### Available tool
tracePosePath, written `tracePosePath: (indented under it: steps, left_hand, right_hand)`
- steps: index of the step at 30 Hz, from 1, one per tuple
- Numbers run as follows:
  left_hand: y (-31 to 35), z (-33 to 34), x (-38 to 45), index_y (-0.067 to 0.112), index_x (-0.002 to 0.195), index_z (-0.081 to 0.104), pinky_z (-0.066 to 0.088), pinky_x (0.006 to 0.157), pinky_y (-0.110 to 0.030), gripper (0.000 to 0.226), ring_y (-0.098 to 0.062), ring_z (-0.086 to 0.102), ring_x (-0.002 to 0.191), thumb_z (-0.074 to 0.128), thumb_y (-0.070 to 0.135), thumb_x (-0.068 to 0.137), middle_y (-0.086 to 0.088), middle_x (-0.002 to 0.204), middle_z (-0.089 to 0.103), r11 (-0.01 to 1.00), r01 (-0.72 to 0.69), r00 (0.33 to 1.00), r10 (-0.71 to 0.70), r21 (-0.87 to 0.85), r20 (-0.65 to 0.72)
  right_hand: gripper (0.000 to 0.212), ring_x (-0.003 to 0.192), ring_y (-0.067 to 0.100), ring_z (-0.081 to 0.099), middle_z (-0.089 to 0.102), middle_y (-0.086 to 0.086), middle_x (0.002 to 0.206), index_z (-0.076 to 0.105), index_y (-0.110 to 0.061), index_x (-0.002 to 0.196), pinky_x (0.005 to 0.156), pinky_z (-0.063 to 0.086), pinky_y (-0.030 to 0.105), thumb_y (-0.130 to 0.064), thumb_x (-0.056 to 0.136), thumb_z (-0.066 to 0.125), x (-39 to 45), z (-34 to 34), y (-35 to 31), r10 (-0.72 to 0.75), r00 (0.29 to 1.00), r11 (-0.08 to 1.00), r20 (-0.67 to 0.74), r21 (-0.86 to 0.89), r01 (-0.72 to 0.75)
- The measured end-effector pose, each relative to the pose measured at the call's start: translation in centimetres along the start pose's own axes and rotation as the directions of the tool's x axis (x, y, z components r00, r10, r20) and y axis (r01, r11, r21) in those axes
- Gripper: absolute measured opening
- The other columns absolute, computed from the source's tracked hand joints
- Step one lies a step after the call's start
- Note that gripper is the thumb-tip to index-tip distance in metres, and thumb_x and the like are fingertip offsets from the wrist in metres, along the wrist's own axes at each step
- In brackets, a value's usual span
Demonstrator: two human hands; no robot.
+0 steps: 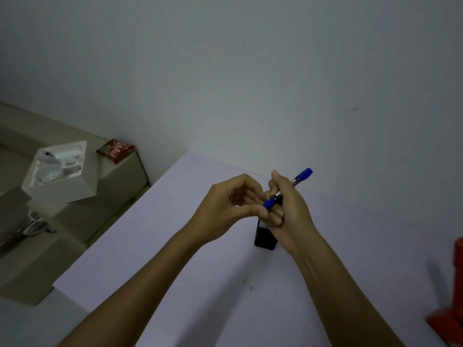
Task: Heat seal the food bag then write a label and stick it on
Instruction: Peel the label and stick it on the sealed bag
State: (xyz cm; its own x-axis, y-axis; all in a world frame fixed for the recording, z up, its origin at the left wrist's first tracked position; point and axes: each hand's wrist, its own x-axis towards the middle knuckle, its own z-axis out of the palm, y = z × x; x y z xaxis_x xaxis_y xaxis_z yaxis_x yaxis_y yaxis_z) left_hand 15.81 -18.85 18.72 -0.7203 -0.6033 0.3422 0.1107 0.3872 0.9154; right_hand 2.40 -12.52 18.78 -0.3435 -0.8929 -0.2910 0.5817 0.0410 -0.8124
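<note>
One blue marker pen [288, 190], one black mesh holder [265, 236], one red snack bag [116, 149] and one open white box [59, 172] are in view. The box sits off the worktop [175, 246], on beige furniture beyond its left edge, and holds white items too blurred to name; the snack bag lies just beside it, near the wall. The black holder stands on the worktop toward its far edge, mostly hidden behind the hands; its contents cannot be seen. A red object [448, 296] is cut off at the worktop's right edge. The right hand [290, 214] has its fingers wrapped tight around the marker's barrel, above the holder. The left hand [233, 206] pinches the marker's near blue end between thumb and forefinger, its other fingers loosely curled.
</note>
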Motion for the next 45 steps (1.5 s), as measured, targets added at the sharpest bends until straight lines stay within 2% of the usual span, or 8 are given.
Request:
tracePosePath:
  steps: [6, 11, 15, 21, 27, 37, 42, 45]
  left_hand:
    - [-0.3, 1.5, 0.3, 0.019, 0.080, 0.052, 0.055, 0.074, -0.043, 0.021, -0.031, 0.064, 0.078, 0.073, 0.024, 0.077, -0.011, 0.081, 0.065, 0.999, -0.023, 0.999, 0.024, -0.029, 0.037]
    - [-3.9, 1.9, 2.2, 0.026, 0.091, 0.054, 0.056, 0.070, -0.020, 0.023, -0.007, 0.065, 0.074, 0.071, 0.036, 0.080, 0.008, 0.082, 0.069, 0.970, 0.134, 0.991, -0.137, 0.203, 0.002]
    - [-9.3, 1.6, 2.8, 0.022, 0.099, 0.059, 0.048, 0.066, -0.016, 0.018, -0.009, 0.062, 0.079, 0.064, 0.034, 0.087, 0.005, 0.090, 0.066, 0.876, 0.323, 0.946, -0.301, 0.359, -0.119]
    - [-16.4, 3.0, 0.6, 0.015, 0.106, 0.061, 0.045, 0.071, -0.023, 0.018, -0.016, 0.059, 0.085, 0.059, 0.025, 0.092, -0.005, 0.105, 0.066, 0.752, 0.482, 0.853, -0.519, 0.450, -0.047]
    - [-21.2, 3.8, -2.8, 0.010, 0.108, 0.062, 0.046, 0.076, -0.025, 0.017, -0.023, 0.061, 0.092, 0.058, 0.016, 0.092, -0.011, 0.108, 0.066, 0.631, 0.553, 0.756, -0.654, 0.544, -0.009]
    - [-25.2, 6.3, -6.9, 0.011, 0.107, 0.061, 0.043, 0.074, -0.026, 0.024, -0.021, 0.057, 0.090, 0.066, 0.023, 0.087, -0.011, 0.106, 0.065, 0.531, 0.622, 0.635, -0.772, 0.576, 0.027]
    - [-25.9, 8.1, -7.9, 0.011, 0.107, 0.057, 0.042, 0.073, -0.027, 0.037, -0.017, 0.051, 0.082, 0.074, 0.030, 0.079, -0.006, 0.096, 0.057, 0.530, 0.609, 0.639, -0.769, 0.590, 0.030]
    - [-26.2, 9.2, -8.3, 0.010, 0.105, 0.056, 0.042, 0.073, -0.028, 0.034, -0.018, 0.051, 0.083, 0.073, 0.025, 0.079, -0.007, 0.099, 0.056, 0.537, 0.568, 0.673, -0.739, 0.624, 0.023]
  right_hand:
    - [0.047, 0.026, 0.009, 0.023, 0.031, -0.003, 0.034, 0.044, -0.019, 0.053, 0.040, 0.037, 0.020, -0.036, 0.097, 0.049, -0.9, -1.3, 0.0, -0.010, 1.000, 0.998, 0.005, 0.063, 0.010]
    - [0.035, 0.031, 0.008, 0.029, 0.037, -0.007, 0.038, 0.051, -0.019, 0.064, 0.032, 0.027, 0.020, -0.039, 0.092, 0.057, 2.3, -4.5, 0.7, -0.183, 0.958, 0.957, -0.222, -0.263, 0.122]
    - [0.020, 0.048, 0.008, 0.053, 0.059, -0.002, 0.060, 0.060, -0.017, 0.083, 0.045, 0.046, 0.020, -0.035, 0.088, 0.065, 6.0, -9.2, 4.1, -0.149, 0.937, 0.826, -0.316, -0.560, -0.058]
    - [0.019, 0.062, 0.016, 0.059, 0.069, 0.007, 0.090, 0.067, -0.016, 0.094, 0.057, 0.052, 0.027, -0.026, 0.092, 0.052, 9.2, -14.4, 8.7, 0.028, 0.931, 0.737, -0.363, -0.622, -0.265]
    - [0.006, 0.056, 0.013, 0.055, 0.066, 0.010, 0.082, 0.065, -0.012, 0.090, 0.042, 0.046, 0.014, -0.009, 0.089, 0.060, 10.5, -15.9, 10.3, -0.029, 0.932, 0.731, -0.361, -0.644, -0.226]
    - [0.025, 0.057, 0.009, 0.057, 0.068, 0.013, 0.085, 0.060, -0.013, 0.112, 0.043, 0.044, 0.012, -0.008, 0.088, 0.063, 11.0, -16.8, 11.8, -0.052, 0.943, 0.744, -0.330, -0.642, -0.183]
    - [0.033, 0.058, 0.011, 0.055, 0.057, -0.002, 0.067, 0.045, -0.018, 0.115, 0.054, 0.047, 0.022, -0.015, 0.088, 0.064, 7.9, -17.1, 14.0, -0.349, 0.848, 0.665, -0.398, -0.743, -0.075]
    - [0.019, 0.052, 0.009, 0.051, 0.053, -0.004, 0.061, 0.048, -0.018, 0.098, 0.051, 0.044, 0.022, -0.016, 0.088, 0.065, 5.4, -17.6, 17.6, -0.289, 0.884, 0.595, -0.368, -0.792, -0.135]
